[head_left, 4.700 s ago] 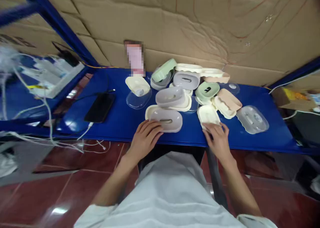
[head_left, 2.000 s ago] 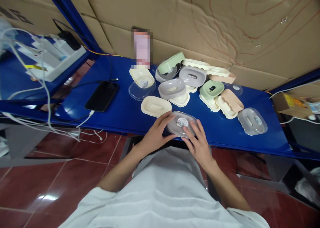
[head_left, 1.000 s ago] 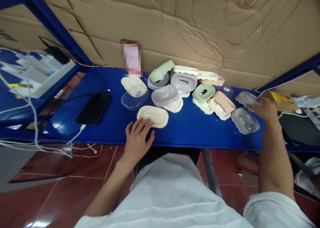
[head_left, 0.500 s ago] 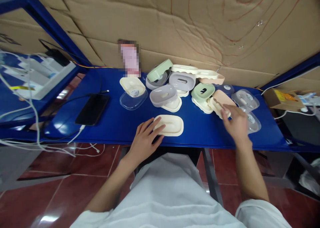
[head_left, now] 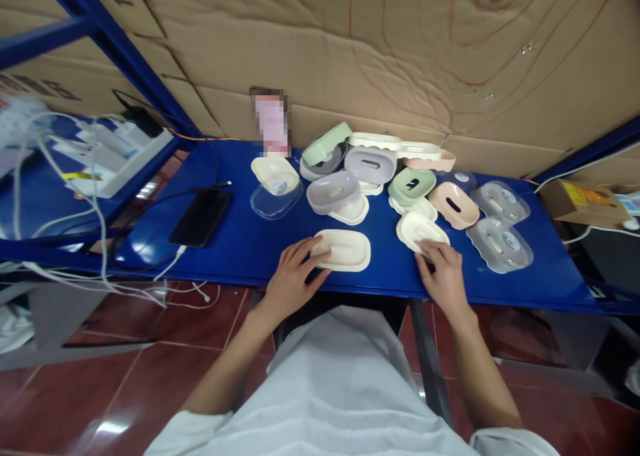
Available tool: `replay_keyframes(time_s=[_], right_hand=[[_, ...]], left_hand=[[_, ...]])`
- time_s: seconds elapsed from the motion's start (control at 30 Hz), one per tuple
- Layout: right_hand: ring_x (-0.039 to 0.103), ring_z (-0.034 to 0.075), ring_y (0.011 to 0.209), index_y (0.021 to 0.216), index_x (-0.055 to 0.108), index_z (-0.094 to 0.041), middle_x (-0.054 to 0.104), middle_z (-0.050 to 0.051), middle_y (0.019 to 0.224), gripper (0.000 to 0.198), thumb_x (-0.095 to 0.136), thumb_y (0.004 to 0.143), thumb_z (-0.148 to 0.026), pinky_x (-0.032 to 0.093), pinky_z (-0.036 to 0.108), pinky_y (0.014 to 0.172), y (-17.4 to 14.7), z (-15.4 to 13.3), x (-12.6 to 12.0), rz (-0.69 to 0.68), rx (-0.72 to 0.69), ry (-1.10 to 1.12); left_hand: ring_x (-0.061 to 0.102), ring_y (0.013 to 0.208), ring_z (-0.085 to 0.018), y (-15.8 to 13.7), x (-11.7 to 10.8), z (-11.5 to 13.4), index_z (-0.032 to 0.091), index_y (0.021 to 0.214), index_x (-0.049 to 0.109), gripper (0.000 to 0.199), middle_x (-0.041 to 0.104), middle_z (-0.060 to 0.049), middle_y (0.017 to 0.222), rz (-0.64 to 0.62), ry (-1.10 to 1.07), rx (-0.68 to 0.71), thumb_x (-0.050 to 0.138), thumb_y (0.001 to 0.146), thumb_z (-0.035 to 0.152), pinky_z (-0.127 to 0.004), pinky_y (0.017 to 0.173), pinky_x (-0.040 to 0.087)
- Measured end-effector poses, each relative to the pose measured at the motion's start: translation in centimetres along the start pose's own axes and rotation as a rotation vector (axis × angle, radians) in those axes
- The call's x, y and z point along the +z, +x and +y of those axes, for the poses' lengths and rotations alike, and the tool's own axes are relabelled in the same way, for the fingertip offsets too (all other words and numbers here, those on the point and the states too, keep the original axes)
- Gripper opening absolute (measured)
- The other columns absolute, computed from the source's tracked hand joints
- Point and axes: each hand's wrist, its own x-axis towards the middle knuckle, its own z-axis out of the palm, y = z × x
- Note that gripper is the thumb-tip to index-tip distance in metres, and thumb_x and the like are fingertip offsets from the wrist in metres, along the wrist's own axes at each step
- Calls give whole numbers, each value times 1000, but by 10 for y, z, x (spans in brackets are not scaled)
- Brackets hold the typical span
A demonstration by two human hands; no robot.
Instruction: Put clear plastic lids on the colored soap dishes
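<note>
A cream oval soap-dish tray [head_left: 347,250] lies flat near the table's front edge. My left hand [head_left: 296,269] is open, its fingers spread and resting on the tray's left end. To the right, my right hand [head_left: 443,269] pinches the near edge of a second cream soap-dish tray [head_left: 420,229], which is slightly tilted. Just beyond that tray are a peach soap-dish shell with a slot [head_left: 456,205] and a green soap-dish shell [head_left: 413,184]. A lilac soap-dish shell [head_left: 330,193] sits behind the left tray, partly over another cream piece [head_left: 356,211].
More soap-dish parts stand along the cardboard wall [head_left: 320,56]. Clear-covered dishes [head_left: 501,246] are at the right. A cream dish [head_left: 275,174] and a clear cover [head_left: 273,206] lie left. Further left are a black phone [head_left: 201,217] and white cables [head_left: 173,263].
My right hand has moved left and nearer, bringing the second cream tray away from the peach shell. My left hand stays on the first tray. The view has shifted slightly.
</note>
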Motion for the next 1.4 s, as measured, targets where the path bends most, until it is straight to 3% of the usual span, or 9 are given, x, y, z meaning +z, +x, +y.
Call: replay_keyframes(time_s=[0.17, 0.37, 0.5, 0.63, 0.97, 1.1, 1.23, 1.3, 1.4], right_hand=[[70, 27, 117, 140, 68, -27, 75, 10, 129, 32, 56, 112, -24, 40, 48, 106, -10, -41, 1, -105, -174, 85], [68, 27, 123, 149, 64, -34, 72, 9, 137, 42, 56, 111, -20, 39, 50, 110, -2, -44, 5, -131, -207, 129], [66, 26, 129, 154, 60, -36, 72, 8, 139, 50, 55, 110, -14, 38, 51, 114, -5, -52, 7, -167, -246, 152], [65, 27, 133, 157, 58, -35, 71, 8, 140, 53, 54, 109, -13, 38, 51, 116, -8, -69, 9, -207, -285, 168], [62, 26, 143, 163, 49, -36, 66, 8, 153, 54, 51, 112, -20, 46, 52, 124, 6, -76, 12, -299, -340, 386], [54, 28, 153, 162, 52, -33, 59, 9, 163, 50, 44, 114, -24, 51, 52, 124, 48, -66, 9, -237, -382, 435], [47, 30, 158, 163, 50, -23, 54, 14, 167, 50, 41, 114, -29, 41, 57, 129, 118, -60, 23, -187, -498, 261], [44, 33, 160, 163, 50, -18, 52, 16, 169, 51, 46, 114, -32, 33, 61, 132, 149, -60, 38, -201, -538, 162], [53, 35, 152, 150, 63, -18, 65, 16, 155, 43, 52, 112, -34, 31, 64, 129, 177, -60, 59, -251, -550, 87]], left_hand=[[61, 142, -33, -3, 1, -1, 24, 128, 73, 23, 66, -14, 151, 43, -8, -12, 67, 106, 29, -54, 116, 52], [61, 143, -37, -10, -2, 1, 26, 115, 73, 13, 68, -12, 148, 100, 93, -61, 72, 102, 27, -68, 121, 39], [68, 133, -32, -20, -5, -2, 24, 108, 69, 11, 73, -11, 134, 253, 41, -81, 74, 99, 20, -59, 117, 49], [73, 118, -24, -26, -8, -3, 24, 115, 67, 19, 75, -8, 121, 389, -89, -114, 72, 99, 14, -50, 114, 57], [71, 126, -28, -33, -15, -28, 25, 116, 68, 18, 74, -9, 125, 261, 76, -154, 66, 99, 18, -59, 124, 47], [66, 137, -31, -32, -14, -18, 27, 123, 69, 28, 75, -9, 132, 270, 151, -168, 64, 98, 15, -64, 129, 36], [60, 147, -31, -17, -8, 8, 31, 138, 67, 40, 71, -8, 148, 157, 157, 4, 64, 101, 18, -63, 133, 31], [56, 151, -32, -9, -4, 17, 31, 139, 68, 37, 67, -7, 154, 74, 148, 68, 65, 103, 23, -65, 134, 26], [59, 149, -32, -2, 2, 20, 29, 124, 74, 20, 71, -6, 149, 0, 127, 102, 65, 106, 29, -69, 136, 19]])
